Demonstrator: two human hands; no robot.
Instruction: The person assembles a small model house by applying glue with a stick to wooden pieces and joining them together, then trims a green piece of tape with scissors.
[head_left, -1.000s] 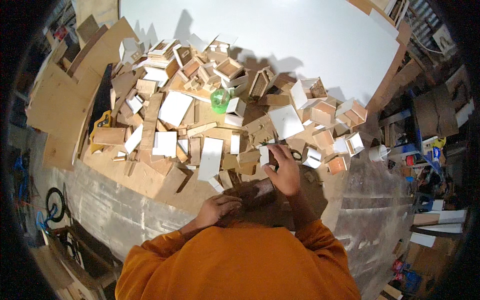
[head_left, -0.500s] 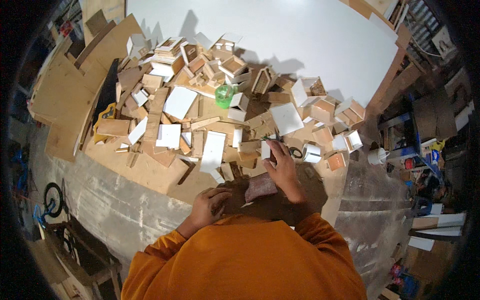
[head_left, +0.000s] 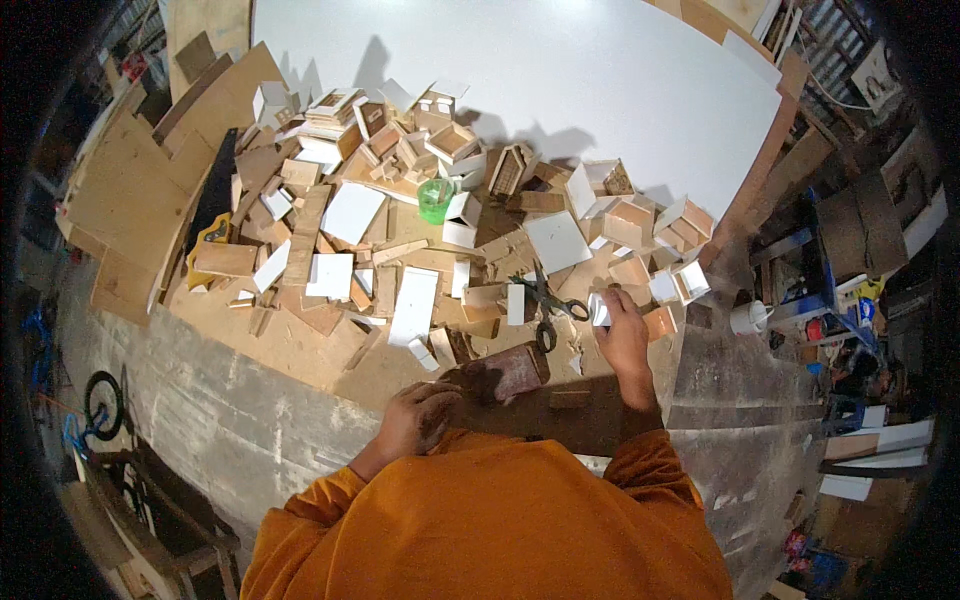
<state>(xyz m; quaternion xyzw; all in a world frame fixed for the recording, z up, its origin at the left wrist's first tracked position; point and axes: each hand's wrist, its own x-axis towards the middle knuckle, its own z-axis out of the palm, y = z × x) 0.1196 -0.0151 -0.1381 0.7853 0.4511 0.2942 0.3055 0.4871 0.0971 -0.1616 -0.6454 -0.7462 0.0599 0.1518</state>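
My right hand [head_left: 624, 335] reaches forward at the right of the work board, its fingers closed over a small white roll-like piece [head_left: 599, 310] that they partly cover. To its left lie dark-handled scissors [head_left: 546, 308] with their blades pointing away from me. Close to my chest, my left hand [head_left: 412, 418] has its fingers curled in. Whatever they may hold is hidden. A reddish-brown sanding block [head_left: 521, 371] rests between the hands near the board's front. Just beyond the scissors sits a white rectangular panel [head_left: 558, 242].
Small wooden boxes and offcuts crowd the board [head_left: 335, 375], with a green plastic cup [head_left: 435, 200] among them. A yellow-handled handsaw [head_left: 209, 245] lies at the left. Behind spreads a large white sheet [head_left: 600, 80]. A white bucket [head_left: 750, 318] stands at the right.
My right hand has moved right, from the scissors to the white roll-like piece. The scissors now lie uncovered and more spread. My left hand stays near my chest.
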